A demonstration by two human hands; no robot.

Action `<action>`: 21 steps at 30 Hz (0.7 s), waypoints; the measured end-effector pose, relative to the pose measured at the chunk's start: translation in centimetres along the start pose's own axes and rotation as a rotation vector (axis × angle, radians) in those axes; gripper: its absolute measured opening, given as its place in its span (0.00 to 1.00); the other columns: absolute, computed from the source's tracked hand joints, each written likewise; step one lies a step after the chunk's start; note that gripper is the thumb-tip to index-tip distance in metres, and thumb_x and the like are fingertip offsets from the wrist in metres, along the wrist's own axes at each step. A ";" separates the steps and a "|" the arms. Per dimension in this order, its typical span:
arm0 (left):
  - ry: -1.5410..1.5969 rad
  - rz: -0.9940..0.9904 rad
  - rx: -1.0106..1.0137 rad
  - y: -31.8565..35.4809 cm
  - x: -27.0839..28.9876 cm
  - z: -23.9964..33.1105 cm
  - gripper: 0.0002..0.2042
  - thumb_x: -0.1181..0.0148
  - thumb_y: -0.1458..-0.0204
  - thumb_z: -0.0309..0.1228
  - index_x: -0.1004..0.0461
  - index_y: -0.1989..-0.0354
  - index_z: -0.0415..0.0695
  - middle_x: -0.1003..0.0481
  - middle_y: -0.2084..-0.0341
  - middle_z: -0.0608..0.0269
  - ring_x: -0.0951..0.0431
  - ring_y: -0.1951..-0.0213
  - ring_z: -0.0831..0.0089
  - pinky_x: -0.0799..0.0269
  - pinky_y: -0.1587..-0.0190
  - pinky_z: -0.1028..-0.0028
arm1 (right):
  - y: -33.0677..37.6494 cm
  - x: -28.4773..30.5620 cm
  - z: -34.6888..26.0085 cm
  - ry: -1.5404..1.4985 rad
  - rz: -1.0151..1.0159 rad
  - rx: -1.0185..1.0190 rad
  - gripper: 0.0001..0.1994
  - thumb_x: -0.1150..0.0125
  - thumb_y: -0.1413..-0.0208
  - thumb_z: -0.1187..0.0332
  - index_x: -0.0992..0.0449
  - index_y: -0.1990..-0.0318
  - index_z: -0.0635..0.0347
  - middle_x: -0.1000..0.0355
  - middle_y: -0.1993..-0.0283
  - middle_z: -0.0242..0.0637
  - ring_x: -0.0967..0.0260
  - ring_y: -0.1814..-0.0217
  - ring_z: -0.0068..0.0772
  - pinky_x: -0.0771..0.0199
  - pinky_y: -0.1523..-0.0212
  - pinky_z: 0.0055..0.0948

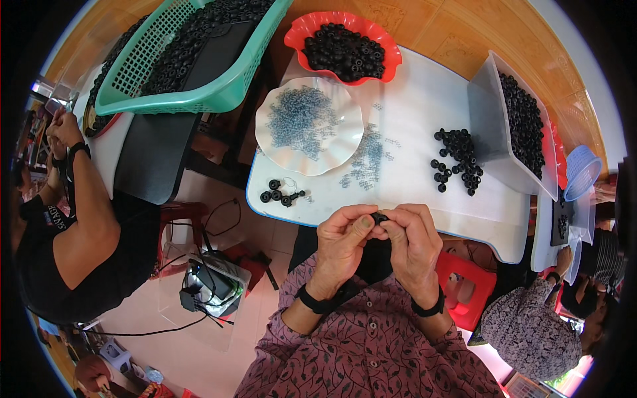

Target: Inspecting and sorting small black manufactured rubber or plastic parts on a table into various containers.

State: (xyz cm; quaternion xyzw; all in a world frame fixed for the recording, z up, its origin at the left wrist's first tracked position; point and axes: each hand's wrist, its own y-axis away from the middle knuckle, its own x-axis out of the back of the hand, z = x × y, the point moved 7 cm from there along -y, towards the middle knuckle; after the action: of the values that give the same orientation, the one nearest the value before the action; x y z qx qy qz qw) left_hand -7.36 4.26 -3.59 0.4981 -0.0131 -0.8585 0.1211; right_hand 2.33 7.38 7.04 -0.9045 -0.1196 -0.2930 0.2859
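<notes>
My left hand (346,240) and my right hand (414,244) meet in front of my chest, just off the table's near edge. Their thumbs and fingertips pinch a small black round part (379,217) between them; the fingers cover much of it. To the left of the hands, a few similar black parts (276,194) lie near the table edge. Ahead stands a white wavy-rimmed plate (272,154) holding many tiny clear bluish pieces (302,119). More such pieces are spilled beside it. A loose heap of black round parts (458,154) lies to the right on the white table (415,99).
Black parts fill a red scalloped bowl (292,43), a translucent bin (488,123) and a green basket (192,105). A red stool (464,282) stands below the table at right. Cables (199,292) trail over the floor. People work at left (79,225) and right (531,328).
</notes>
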 end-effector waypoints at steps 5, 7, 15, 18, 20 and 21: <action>-0.153 0.010 -0.073 0.0 -0.6 0.9 0.09 0.43 0.43 0.23 0.26 0.55 0.35 0.22 0.66 0.59 0.22 0.66 0.75 0.24 0.61 0.74 | 0.3 0.1 0.4 -0.039 -0.003 -0.036 0.07 0.40 0.47 0.82 0.25 0.59 0.67 0.32 0.62 0.43 0.26 0.69 0.32 0.22 0.70 0.25; -0.167 0.012 -0.042 -0.1 -0.3 0.7 0.09 0.43 0.43 0.22 0.26 0.54 0.34 0.22 0.68 0.58 0.22 0.68 0.75 0.24 0.63 0.74 | 0.3 0.1 0.2 -0.033 -0.004 -0.026 0.08 0.40 0.47 0.82 0.25 0.59 0.67 0.32 0.62 0.43 0.26 0.69 0.31 0.22 0.70 0.25; -0.117 0.037 -0.004 0.0 -0.1 0.6 0.09 0.44 0.42 0.22 0.26 0.54 0.33 0.22 0.69 0.57 0.22 0.70 0.74 0.23 0.64 0.73 | 0.8 -0.1 1.0 -0.135 -0.048 -0.155 0.12 0.40 0.48 0.84 0.23 0.56 0.65 0.31 0.61 0.40 0.26 0.66 0.27 0.24 0.66 0.22; -0.082 0.028 0.026 0.0 -0.3 0.4 0.10 0.45 0.41 0.23 0.27 0.53 0.33 0.22 0.69 0.57 0.22 0.69 0.74 0.22 0.64 0.72 | 0.8 -0.1 1.8 -0.212 -0.041 -0.223 0.10 0.40 0.47 0.83 0.22 0.57 0.64 0.30 0.62 0.38 0.27 0.65 0.25 0.26 0.65 0.21; -0.068 0.020 0.040 0.0 -0.3 0.3 0.10 0.45 0.41 0.24 0.27 0.53 0.33 0.22 0.69 0.57 0.22 0.69 0.74 0.22 0.63 0.72 | 0.9 -0.1 2.3 -0.227 -0.031 -0.247 0.09 0.39 0.47 0.82 0.22 0.58 0.64 0.30 0.63 0.37 0.28 0.66 0.25 0.26 0.65 0.21; -0.013 0.003 0.065 0.0 -0.3 0.2 0.11 0.46 0.40 0.25 0.27 0.52 0.32 0.22 0.68 0.57 0.22 0.68 0.74 0.21 0.61 0.72 | 1.0 -0.1 2.7 -0.242 -0.020 -0.271 0.08 0.39 0.47 0.81 0.22 0.59 0.64 0.30 0.63 0.36 0.29 0.66 0.24 0.27 0.65 0.20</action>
State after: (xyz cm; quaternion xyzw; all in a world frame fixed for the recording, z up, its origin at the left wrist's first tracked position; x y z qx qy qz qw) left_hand -7.37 4.32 -3.20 0.4960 -0.0425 -0.8608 0.1061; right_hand 3.83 8.12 4.73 -0.9622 -0.1215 -0.1980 0.1420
